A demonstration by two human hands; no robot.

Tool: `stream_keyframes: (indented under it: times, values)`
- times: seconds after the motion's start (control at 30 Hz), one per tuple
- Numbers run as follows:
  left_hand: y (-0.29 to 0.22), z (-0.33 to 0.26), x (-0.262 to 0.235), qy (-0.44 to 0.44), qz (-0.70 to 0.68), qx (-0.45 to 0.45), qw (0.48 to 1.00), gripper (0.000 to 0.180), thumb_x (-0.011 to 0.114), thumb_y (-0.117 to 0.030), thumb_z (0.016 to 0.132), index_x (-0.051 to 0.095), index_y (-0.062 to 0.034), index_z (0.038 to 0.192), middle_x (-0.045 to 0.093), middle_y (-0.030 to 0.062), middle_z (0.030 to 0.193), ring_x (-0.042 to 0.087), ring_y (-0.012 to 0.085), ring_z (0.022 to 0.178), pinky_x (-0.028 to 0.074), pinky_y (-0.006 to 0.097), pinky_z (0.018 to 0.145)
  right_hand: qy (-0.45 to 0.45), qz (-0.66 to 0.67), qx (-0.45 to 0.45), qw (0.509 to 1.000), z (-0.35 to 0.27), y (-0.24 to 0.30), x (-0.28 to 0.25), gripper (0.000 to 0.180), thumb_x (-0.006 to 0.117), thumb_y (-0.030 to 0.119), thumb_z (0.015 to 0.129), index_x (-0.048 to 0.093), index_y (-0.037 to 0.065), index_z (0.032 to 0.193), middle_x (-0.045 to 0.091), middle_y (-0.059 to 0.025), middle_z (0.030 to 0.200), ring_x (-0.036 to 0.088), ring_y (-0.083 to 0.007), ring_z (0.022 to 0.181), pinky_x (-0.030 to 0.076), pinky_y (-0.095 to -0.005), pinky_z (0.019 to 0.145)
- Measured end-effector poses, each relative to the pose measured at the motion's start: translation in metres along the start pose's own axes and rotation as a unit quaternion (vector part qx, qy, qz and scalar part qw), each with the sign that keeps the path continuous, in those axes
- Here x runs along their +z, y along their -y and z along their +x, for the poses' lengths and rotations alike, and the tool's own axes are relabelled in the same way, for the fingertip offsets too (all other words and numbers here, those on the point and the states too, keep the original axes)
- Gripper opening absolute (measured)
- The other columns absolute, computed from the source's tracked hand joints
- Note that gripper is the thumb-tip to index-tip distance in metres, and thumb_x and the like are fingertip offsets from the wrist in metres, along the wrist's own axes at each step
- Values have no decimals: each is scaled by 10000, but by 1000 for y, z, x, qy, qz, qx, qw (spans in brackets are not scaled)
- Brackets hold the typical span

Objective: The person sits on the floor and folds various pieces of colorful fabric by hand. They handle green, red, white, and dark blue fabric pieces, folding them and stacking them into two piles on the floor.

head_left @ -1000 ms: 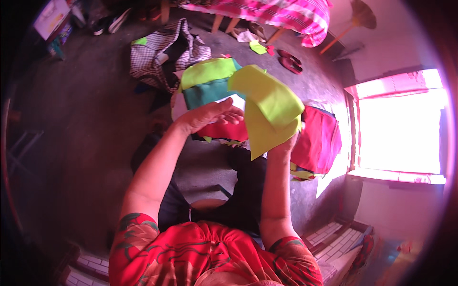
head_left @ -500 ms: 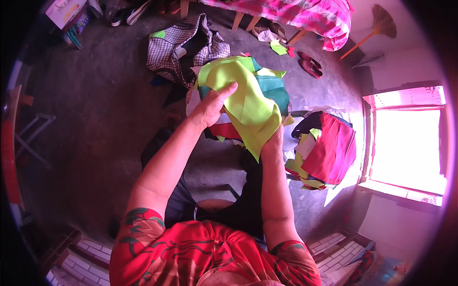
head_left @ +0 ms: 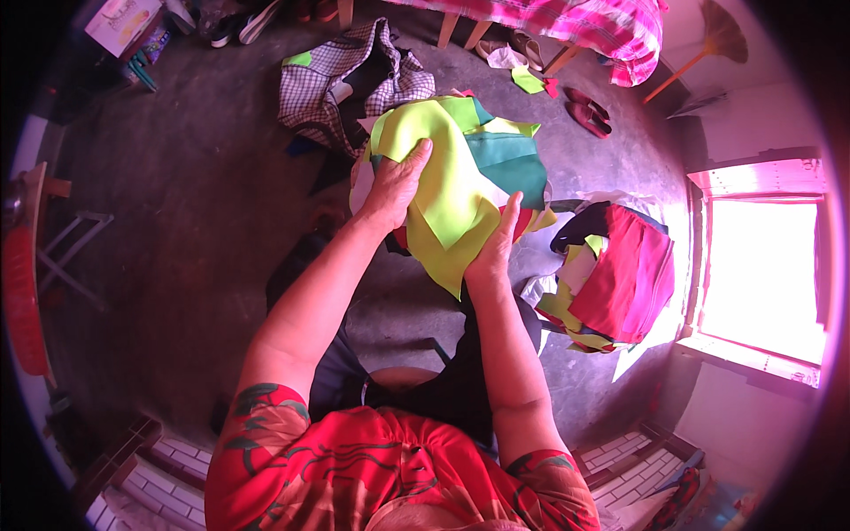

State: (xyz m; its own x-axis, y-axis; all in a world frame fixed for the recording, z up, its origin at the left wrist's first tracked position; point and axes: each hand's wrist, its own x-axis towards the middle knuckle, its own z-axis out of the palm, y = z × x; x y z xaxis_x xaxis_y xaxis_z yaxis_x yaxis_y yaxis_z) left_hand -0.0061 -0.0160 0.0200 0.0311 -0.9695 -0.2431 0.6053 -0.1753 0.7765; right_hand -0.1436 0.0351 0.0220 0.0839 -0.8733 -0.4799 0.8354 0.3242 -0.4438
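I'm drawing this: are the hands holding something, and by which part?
A lime cloth: left hand at its left edge, right hand at its lower right edge, though that grip is unclear.

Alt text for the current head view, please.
A person's left hand and right hand handle a yellow-green cloth over a multicoloured cloth pile. A second pile, red on top, sits right near a bright window; checked fabric lies beyond.

There are two hands (head_left: 396, 188), two cloth piles (head_left: 512, 164), two dark-red shoes (head_left: 588, 115), one broom (head_left: 725, 35) and one window (head_left: 761, 274).
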Motion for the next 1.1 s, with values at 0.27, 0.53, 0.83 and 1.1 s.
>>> stream_keyframes:
  times: [0.27, 0.53, 0.83, 1.1]
  values:
    - [-6, -5, 5, 27, 109, 81, 990, 429, 610, -276, 892, 500, -50, 1240, 565, 39, 1140, 530, 117, 1013, 443, 278, 863, 49, -124, 56, 990, 4, -3, -3, 379, 663, 197, 821, 549, 45, 1149, 650, -102, 960, 650, -221, 801, 536, -345, 734]
    - [2, 15, -20, 17, 121, 71, 990, 417, 534, -363, 924, 550, -39, 1186, 603, 32, 1064, 561, 98, 945, 448, 263, 835, 82, -169, -10, 982, -3, -6, 8, 416, 702, 33, 764, 540, 36, 1147, 649, -89, 964, 652, -203, 841, 550, -346, 722]
    - [-30, 6, -21, 87, -186, -66, 976, 381, 527, -303, 910, 538, -42, 1188, 612, 74, 1091, 597, 188, 986, 467, 331, 868, 159, -273, 61, 947, -8, -7, 4, 406, 763, 108, 729, 586, 71, 1093, 636, -19, 933, 601, -115, 777, 492, -264, 684]
    - [-45, 6, -26, 126, -248, -77, 957, 417, 511, -324, 904, 537, -16, 1184, 606, 112, 1127, 592, 237, 1018, 455, 371, 904, 0, -58, 36, 998, 11, 0, -6, 450, 675, 345, 829, 548, 84, 1173, 572, 19, 794, 547, -70, 716, 500, -237, 695]
